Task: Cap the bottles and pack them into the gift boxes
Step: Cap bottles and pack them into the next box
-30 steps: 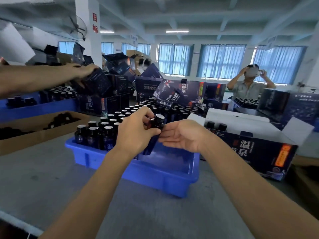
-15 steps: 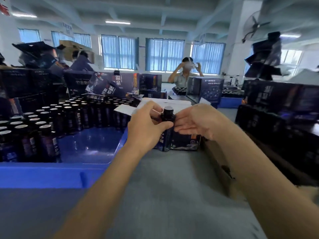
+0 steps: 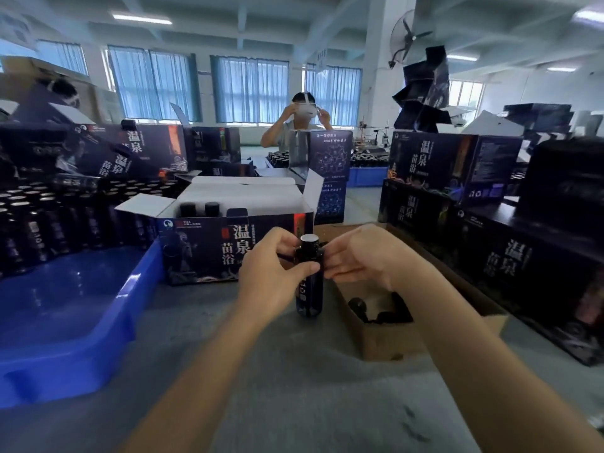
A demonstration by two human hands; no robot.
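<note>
A dark bottle (image 3: 309, 294) with a black cap (image 3: 309, 244) stands upright over the grey table, held between both hands. My left hand (image 3: 274, 269) grips its neck from the left. My right hand (image 3: 361, 256) pinches the neck and cap from the right. Just behind them stands an open dark gift box (image 3: 209, 243) with white flaps; two capped bottles (image 3: 198, 209) show inside its left end. A blue crate (image 3: 108, 322) at the left holds several rows of dark bottles (image 3: 49, 220).
A brown cardboard box (image 3: 389, 338) with loose black caps (image 3: 379, 310) lies to the right of the bottle. Stacks of closed dark gift boxes (image 3: 496, 250) fill the right side. A person (image 3: 302, 120) sits across the table behind more boxes.
The view has swung from the blue crate to the right. The bottle has come with both hands out of the crate and now stands in front of the open gift box.
</note>
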